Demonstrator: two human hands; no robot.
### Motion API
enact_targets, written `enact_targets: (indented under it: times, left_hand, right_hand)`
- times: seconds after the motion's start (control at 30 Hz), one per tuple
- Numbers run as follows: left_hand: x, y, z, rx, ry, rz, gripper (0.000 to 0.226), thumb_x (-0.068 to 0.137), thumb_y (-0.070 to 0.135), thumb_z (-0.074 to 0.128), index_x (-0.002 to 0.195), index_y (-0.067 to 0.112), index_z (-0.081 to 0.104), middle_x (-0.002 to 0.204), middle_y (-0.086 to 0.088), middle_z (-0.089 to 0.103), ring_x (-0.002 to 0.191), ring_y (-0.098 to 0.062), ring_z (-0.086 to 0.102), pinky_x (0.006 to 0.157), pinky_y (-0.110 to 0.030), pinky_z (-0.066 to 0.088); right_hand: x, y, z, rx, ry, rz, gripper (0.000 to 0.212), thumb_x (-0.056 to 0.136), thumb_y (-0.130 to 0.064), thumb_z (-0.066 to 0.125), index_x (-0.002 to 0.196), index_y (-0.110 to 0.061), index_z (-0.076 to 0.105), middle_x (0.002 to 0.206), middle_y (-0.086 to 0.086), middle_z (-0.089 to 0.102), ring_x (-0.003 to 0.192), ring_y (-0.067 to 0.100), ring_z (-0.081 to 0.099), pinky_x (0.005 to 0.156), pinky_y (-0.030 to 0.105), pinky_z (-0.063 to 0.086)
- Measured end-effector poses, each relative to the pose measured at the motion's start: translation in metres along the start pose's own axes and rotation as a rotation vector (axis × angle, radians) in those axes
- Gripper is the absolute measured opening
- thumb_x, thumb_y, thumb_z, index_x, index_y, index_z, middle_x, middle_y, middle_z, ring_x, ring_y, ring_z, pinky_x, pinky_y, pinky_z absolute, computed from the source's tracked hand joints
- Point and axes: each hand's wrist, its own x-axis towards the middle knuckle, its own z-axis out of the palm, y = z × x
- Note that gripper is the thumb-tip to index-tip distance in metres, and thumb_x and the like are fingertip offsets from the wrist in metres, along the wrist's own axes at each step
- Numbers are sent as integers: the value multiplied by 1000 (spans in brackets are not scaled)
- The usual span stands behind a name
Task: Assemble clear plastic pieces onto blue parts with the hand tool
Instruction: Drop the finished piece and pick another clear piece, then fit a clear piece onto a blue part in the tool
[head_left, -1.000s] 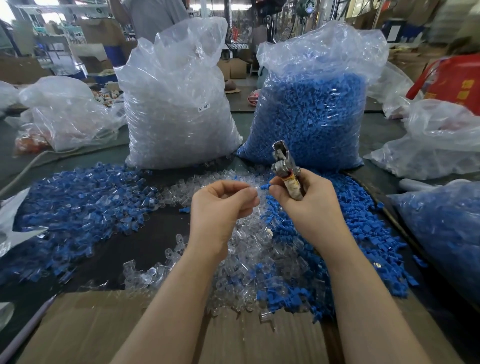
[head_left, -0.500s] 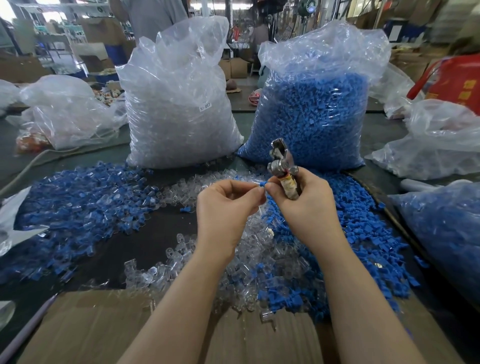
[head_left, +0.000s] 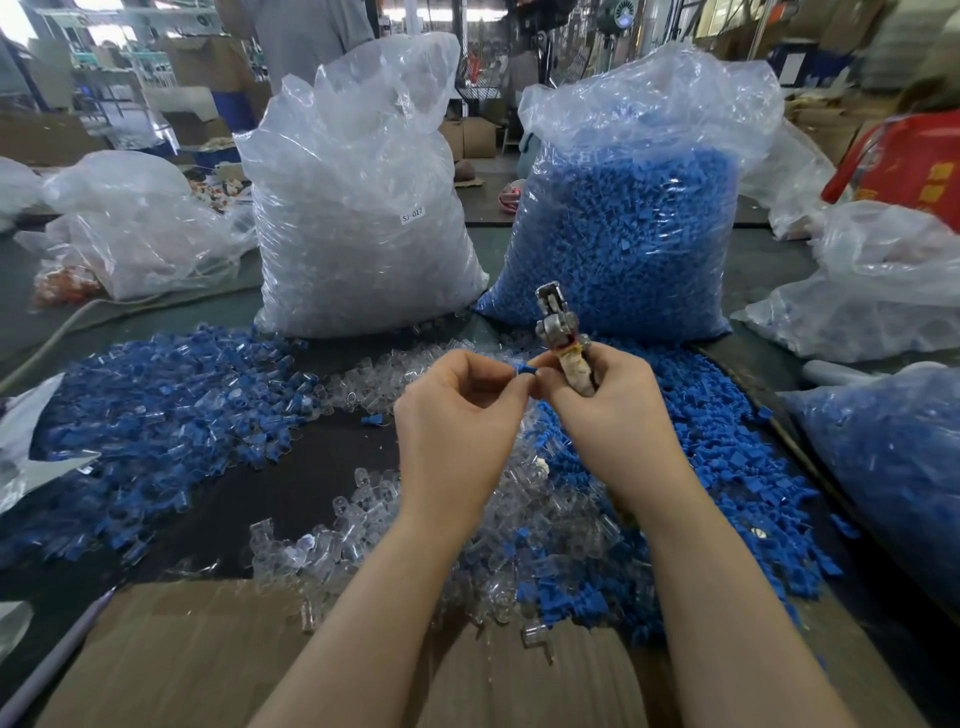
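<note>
Left fingers (head_left: 522, 383) and right fingers (head_left: 543, 375) now meet on one blue part (head_left: 523, 370) — both pinch it, tip to tip; a second ago the hands were apart and no blue showed between them. The left hand (head_left: 457, 415) has closed in from the left, and the pair has risen slightly. Whether a clear piece already sits on the part: cannot tell, too small.

The right hand (head_left: 608, 410) also grips the tool (head_left: 563, 338) in its palm, head up, just right of the part and not yet touching it. Judgement: a part is picked and being seated or aligned by hand — the tool press comes next.

Below the part, on the tabletop (head_left: 291, 483): loose clear pieces (head_left: 545, 525). Right of it, loose blue parts (head_left: 727, 457). Left, a mixed blue-and-clear pile (head_left: 156, 405), possibly finished units. Behind, the clear bag (head_left: 358, 208) and the blue bag (head_left: 628, 234).
</note>
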Motion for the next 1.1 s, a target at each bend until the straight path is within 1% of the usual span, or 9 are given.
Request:
enact_targets:
  times: [0.17,0.33,0.43,0.5,0.6,0.67,0.73,0.83,1.1]
  left_hand:
    - [-2,0,1,26,-8,52,10,80,13,80,78,19,72,72,10,72,70,-3,69,67,-24,58]
    - [-1,-1,-1,20,1,44,13,81,12,78,77,21,70,73,11,72,70,-5,69,68,-28,59]
    - [1,-2,-2,-19,-11,-31,14,84,10,76,77,20,68,72,7,72,70,-10,70,69,-30,60]
    - [4,-3,-2,-147,-36,-137,12,85,5,73,79,14,68,71,2,73,70,-13,72,69,-27,60]
    - [6,-1,-5,-316,-77,-229,10,87,0,69,83,8,66,72,-3,73,70,-14,72,67,-20,56]
    - [7,0,-7,-370,-94,-240,9,88,-1,67,84,7,66,74,-3,74,70,-13,72,68,-19,55]
    - [7,1,-7,-397,-99,-232,9,89,-2,66,84,6,65,73,-2,73,69,-12,71,68,-19,55]
    - [7,2,-7,-394,-107,-207,12,89,-3,65,83,7,64,69,3,70,67,-10,70,68,-19,54]
    - [7,3,-9,-377,-127,-160,11,89,-4,63,84,6,63,70,3,69,68,-7,69,68,-18,55]
  right_hand:
    - [-1,2,-3,-30,11,-18,14,90,-19,66,80,-28,66,73,-6,69,72,11,66,71,40,58]
    - [0,-1,-2,-21,-22,-31,15,91,-16,66,81,-27,68,74,-5,70,73,9,66,67,28,56]
    - [-1,-2,-6,9,-92,-19,16,91,-15,65,83,-28,69,76,-6,72,75,8,67,64,18,54]
    - [-1,0,-10,11,-130,6,15,91,-15,65,86,-29,69,76,-8,72,76,4,67,65,14,53]
    - [0,5,-16,-52,-179,51,10,89,-16,65,88,-26,69,80,-5,72,80,11,68,75,29,57]
    - [-1,6,-19,-126,-234,60,4,88,-19,66,90,-20,68,83,3,71,85,25,67,82,46,56]
    - [-2,7,-20,-170,-276,51,11,88,-21,66,94,-12,66,89,14,70,90,38,63,84,55,53]
    - [-4,5,-18,-176,-302,41,17,88,-22,67,96,-7,63,91,20,67,90,42,60,82,56,50]
    - [-3,5,-11,-220,-329,1,12,89,-21,65,96,-12,62,86,11,67,84,35,61,76,50,50]
